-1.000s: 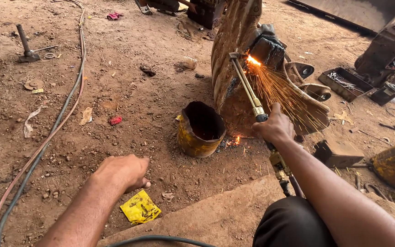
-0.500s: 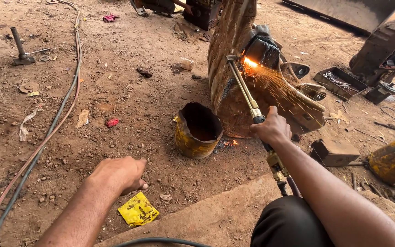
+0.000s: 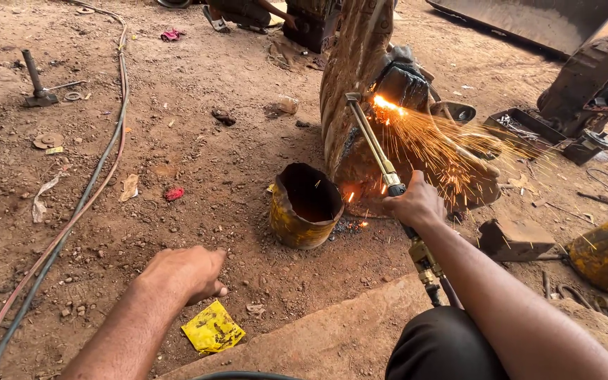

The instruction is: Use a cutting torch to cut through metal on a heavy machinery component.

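Bare dirt yard, open ground to the left as far as the hoses (image 3: 86,190). The right hand (image 3: 416,204) is closed around a cutting torch (image 3: 374,144), its tip sparking on the rusty metal part (image 3: 353,91) beyond. The left hand (image 3: 184,271), loosely curled, rests on the ground near a yellow can (image 3: 304,211).

Cutting torch (image 3: 371,141): we saw a long brass-coloured tube, slanting up and away from the grip toward the rusty part, its nozzle head bent at the top; fittings and a hose sat at the near end.
Flame: it burned bright orange at the nozzle, touching the metal, and sparks fanned down to the right.
Rusty metal part (image 3: 350,91): we noted a tall, mottled brown piece standing upright on the dirt ground, near the far edge, with a dark block fixed on its right side.
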